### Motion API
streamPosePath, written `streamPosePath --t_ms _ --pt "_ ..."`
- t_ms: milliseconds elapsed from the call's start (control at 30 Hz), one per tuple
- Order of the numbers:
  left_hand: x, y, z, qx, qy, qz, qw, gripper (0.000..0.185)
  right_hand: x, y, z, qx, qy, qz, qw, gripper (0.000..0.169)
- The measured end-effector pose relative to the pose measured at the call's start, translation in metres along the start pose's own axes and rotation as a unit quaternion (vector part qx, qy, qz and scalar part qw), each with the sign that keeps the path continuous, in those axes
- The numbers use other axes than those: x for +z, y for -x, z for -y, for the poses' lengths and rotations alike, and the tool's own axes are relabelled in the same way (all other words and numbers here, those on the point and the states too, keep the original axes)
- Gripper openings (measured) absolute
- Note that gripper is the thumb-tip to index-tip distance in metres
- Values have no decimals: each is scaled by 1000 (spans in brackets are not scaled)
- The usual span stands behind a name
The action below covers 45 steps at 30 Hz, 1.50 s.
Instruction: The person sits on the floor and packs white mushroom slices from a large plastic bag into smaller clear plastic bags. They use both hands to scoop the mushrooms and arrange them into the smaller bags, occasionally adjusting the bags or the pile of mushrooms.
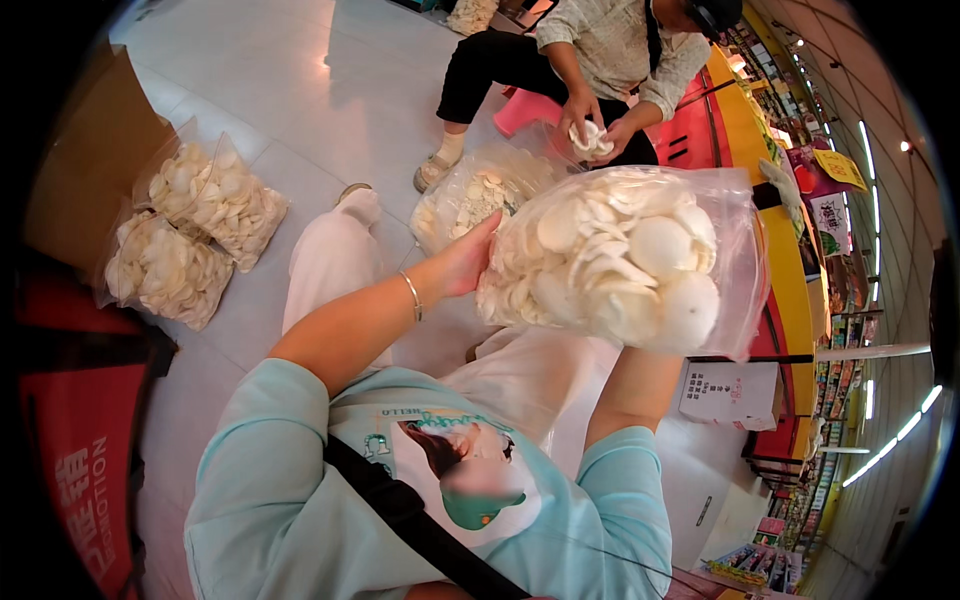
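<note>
A clear zip-top plastic bag [607,255], packed with pale, flat mushroom-like pieces, is held up in front of me. My left hand [474,255] grips its left end; a silver bracelet is on that wrist. The bag hides my right hand, and only the forearm shows below it. Beyond the raised bag, a large open plastic bag [480,196] of similar pale pieces rests on the floor. Two more filled zip-top bags, an upper one [217,199] and a lower one [169,270], lie side by side on the floor at the left.
Across from me a seated person [607,52] holds a cluster of pale pieces [591,141] in both hands. A cardboard box [94,150] stands at the left, above a red display stand [82,450]. At the right are a white carton [729,394] and a red-and-yellow display counter [787,285].
</note>
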<state>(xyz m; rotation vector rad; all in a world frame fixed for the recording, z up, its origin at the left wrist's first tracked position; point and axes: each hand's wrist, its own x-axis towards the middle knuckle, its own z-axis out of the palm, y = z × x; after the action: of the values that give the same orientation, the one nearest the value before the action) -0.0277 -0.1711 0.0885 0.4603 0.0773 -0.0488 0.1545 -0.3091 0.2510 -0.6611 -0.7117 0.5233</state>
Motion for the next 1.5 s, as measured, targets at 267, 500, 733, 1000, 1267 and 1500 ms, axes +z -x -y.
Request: streamPosePath --t_ms 267,500,733,1000,1267,1500 --pt "9 9 -11 -34 32 19 999 56 -15 16 17 -19 39 -23 999 17" --pt "10 6 15 -36 124 57 990 54 -29 17 19 -28 21 -16 999 16" --pt "11 8 -18 17 -72 38 997 56 -34 0 43 -35 -10 47 998 15" --pt "32 32 -37 165 -276 -131 938 68 9 -27 -23 -76 277 -107 952 14" --pt "20 24 -69 270 -773 -145 556 60 -19 -34 -47 -53 325 -69 942 18" --pt "15 30 -104 250 -813 -78 521 32 -29 -64 -67 -30 315 -56 947 18"
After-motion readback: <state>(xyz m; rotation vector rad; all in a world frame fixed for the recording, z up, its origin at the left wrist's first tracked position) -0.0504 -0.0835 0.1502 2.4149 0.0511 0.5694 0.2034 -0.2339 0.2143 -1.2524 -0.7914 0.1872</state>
